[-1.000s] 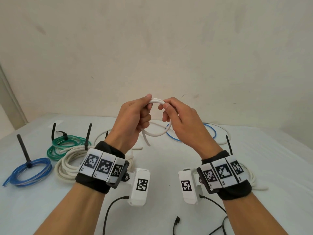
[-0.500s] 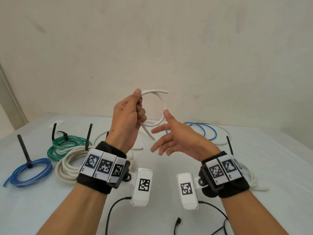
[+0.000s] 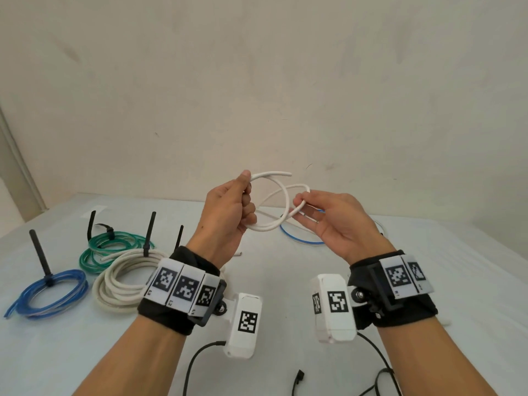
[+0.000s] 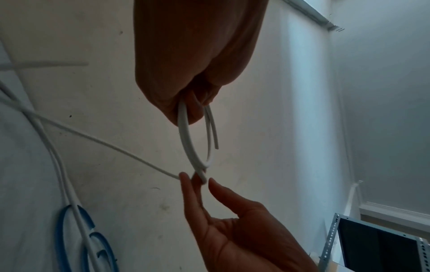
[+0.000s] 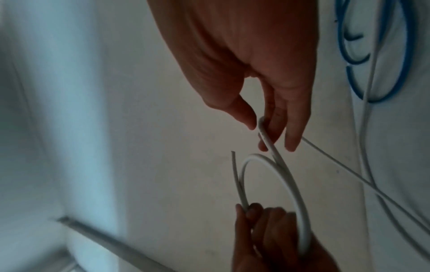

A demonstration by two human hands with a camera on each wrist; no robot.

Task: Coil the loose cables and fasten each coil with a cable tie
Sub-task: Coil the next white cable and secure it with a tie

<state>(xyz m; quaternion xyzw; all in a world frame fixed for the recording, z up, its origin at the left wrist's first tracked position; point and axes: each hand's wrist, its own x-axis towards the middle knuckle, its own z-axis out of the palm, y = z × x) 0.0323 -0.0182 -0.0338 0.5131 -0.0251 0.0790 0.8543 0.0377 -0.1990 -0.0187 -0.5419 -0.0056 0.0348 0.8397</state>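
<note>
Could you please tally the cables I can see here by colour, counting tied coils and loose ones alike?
White: 2, the tied coil and the cable in both hands.
Blue: 2, the tied coil and the loose one.
Green: 1, tied.
Total: 5.

White cable: smooth plastic jacket, slight sheen. Blue coil & green coil: glossy, translucent-looking tubing. Cream coil: matt, rope-like texture. Ties: matt black plastic. Desk: matt white cloth, fine weave. Wristbands: black fabric.
</note>
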